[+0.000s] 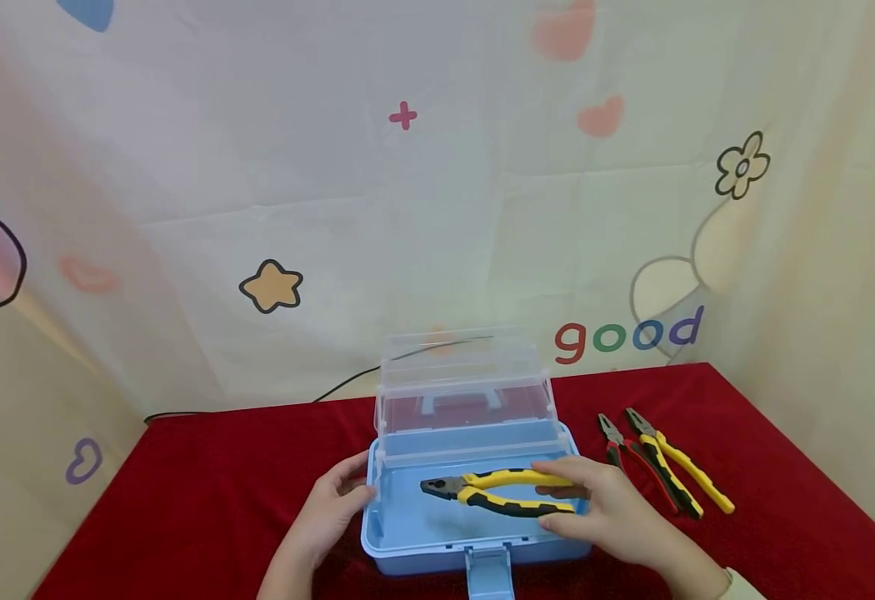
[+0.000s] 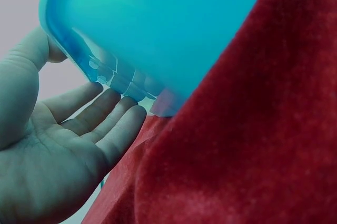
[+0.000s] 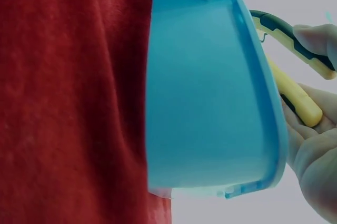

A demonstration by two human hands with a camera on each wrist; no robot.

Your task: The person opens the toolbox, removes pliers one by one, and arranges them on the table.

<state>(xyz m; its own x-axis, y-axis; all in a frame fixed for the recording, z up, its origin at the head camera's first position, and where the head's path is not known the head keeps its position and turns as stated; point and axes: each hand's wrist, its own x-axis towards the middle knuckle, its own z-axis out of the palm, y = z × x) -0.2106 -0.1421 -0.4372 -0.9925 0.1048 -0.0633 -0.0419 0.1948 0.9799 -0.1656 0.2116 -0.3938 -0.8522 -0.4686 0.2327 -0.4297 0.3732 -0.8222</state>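
Observation:
Yellow-and-black combination pliers [image 1: 482, 486] are held in my right hand [image 1: 602, 512], thumb and fingers on the spread handles and the grey jaws pointing left. They hang over the light blue toolbox [image 1: 415, 546], whose clear lid [image 1: 467, 400] stands raised at the back. My left hand [image 1: 336, 508] holds the box's left side. In the left wrist view its thumb is at the rim and its fingers [image 2: 124, 129] lie against the outer wall. From the right wrist, the yellow handles [image 3: 295, 95] show beyond the box wall.
Right of the box, red-and-black pliers [image 1: 636, 458] and another yellow-and-black pair [image 1: 681, 462] lie side by side on the red cloth [image 1: 205, 508]. A blue latch [image 1: 489, 573] hangs down at the box's front. Behind the table is a printed curtain [image 1: 317, 167], with a black cable along its foot.

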